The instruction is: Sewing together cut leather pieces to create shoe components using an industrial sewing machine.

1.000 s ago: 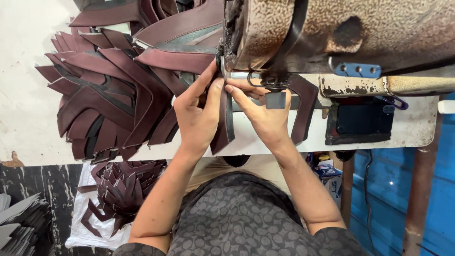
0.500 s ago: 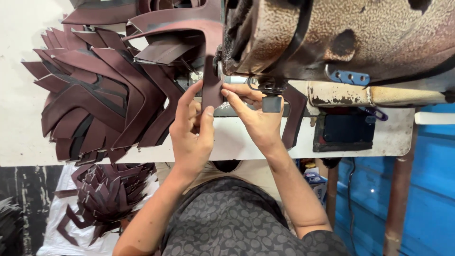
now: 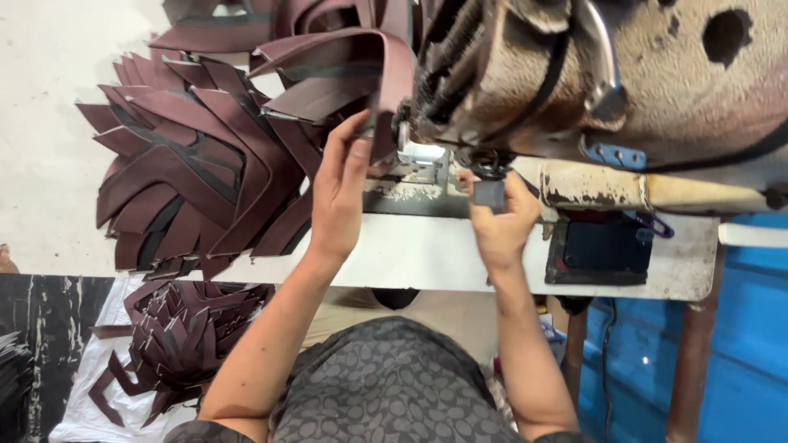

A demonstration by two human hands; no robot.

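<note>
Since a moment ago the left hand (image 3: pixel 341 193) has lifted its dark red leather strap (image 3: pixel 373 74) to the sewing machine (image 3: pixel 574 74) needle, grip closed on it, while the right hand (image 3: pixel 501 221) pinches a small dark piece (image 3: pixel 489 194) just below the machine.

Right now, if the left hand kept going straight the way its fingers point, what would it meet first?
The left hand points up and away from the person, fingers on a maroon leather strip. Straight beyond lies the looped maroon piece by the sewing machine head, though depth is unclear.
</note>
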